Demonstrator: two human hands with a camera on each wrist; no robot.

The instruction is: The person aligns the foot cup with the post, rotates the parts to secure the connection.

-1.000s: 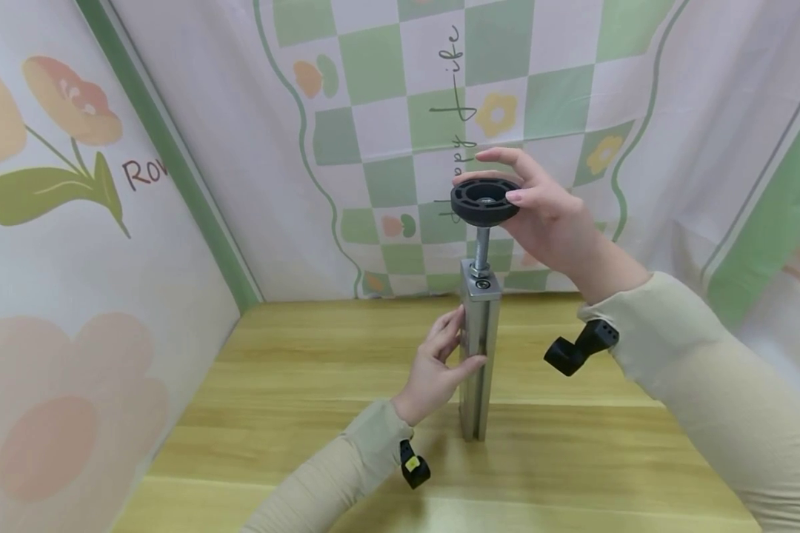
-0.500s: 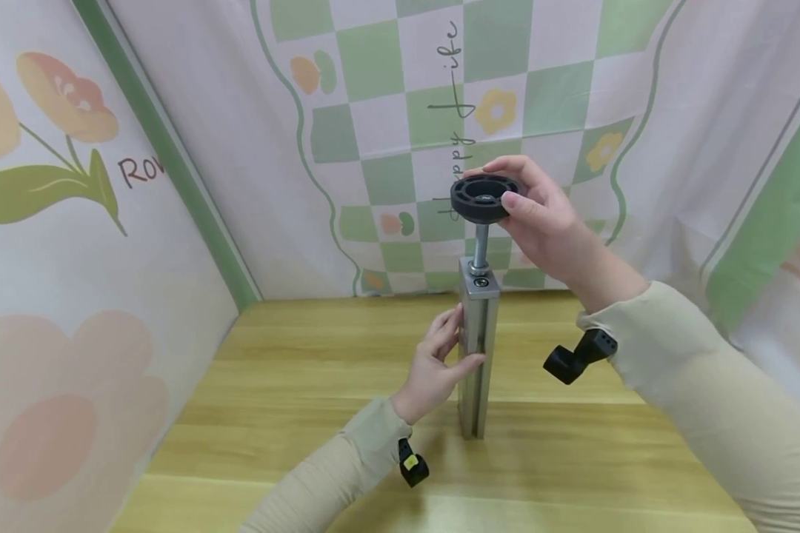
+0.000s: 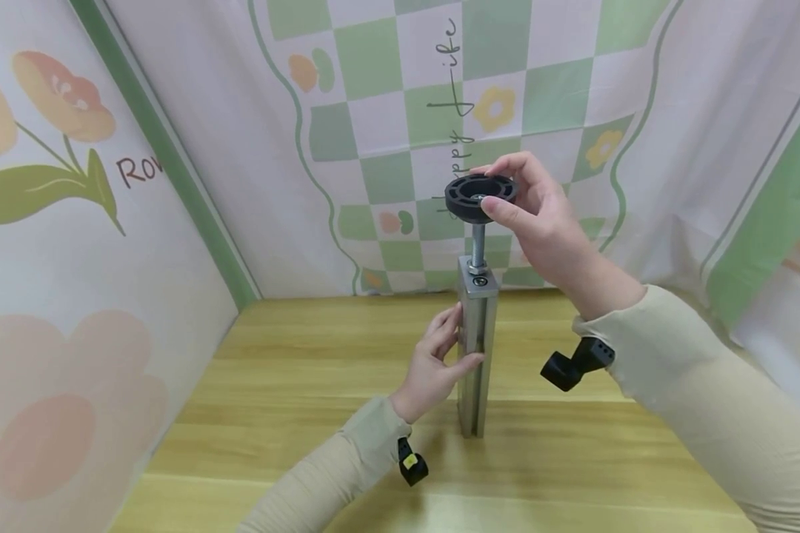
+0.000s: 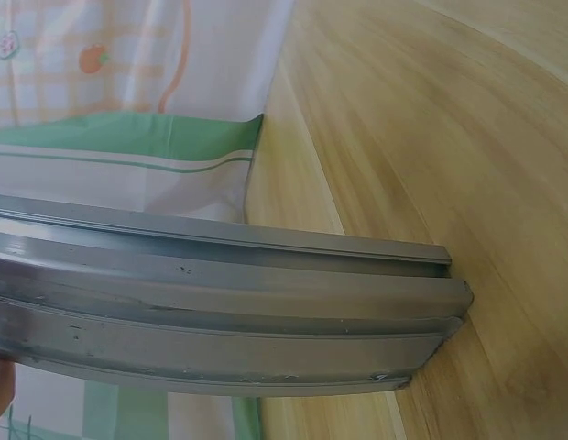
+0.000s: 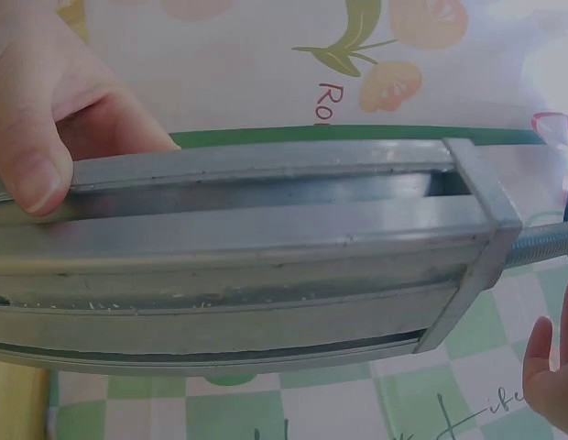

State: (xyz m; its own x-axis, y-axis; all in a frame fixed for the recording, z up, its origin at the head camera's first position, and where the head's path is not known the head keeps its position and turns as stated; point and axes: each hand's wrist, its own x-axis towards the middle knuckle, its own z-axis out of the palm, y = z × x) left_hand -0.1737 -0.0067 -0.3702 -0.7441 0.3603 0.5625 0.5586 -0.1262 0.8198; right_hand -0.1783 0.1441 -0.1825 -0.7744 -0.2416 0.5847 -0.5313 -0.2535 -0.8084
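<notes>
An aluminium extrusion profile (image 3: 473,400) stands upright on the wooden table. Its slotted side fills much of the left wrist view, and its lower end meets the tabletop there. My left hand (image 3: 432,370) grips it from the left, thumb across the front face. A metal end plate (image 3: 484,289) caps the top, and from it a threaded rod (image 3: 478,244) with a nut at its base rises to a round black levelling foot (image 3: 464,209). My right hand (image 3: 548,222) holds that foot by its rim, thumb on the near side, fingers behind; some fingertips are hidden.
The wooden table (image 3: 273,400) runs back to a printed fabric backdrop (image 3: 373,133) close behind the profile. Another fabric panel (image 3: 47,281) borders the left side. A black camera mount (image 3: 576,363) hangs below the right wrist, a second mount (image 3: 412,463) below the left.
My right thumb and fingers have closed in on the foot's rim, and the thumb has slid leftward along it. The foot has shifted slightly left. My left hand keeps its grip.
</notes>
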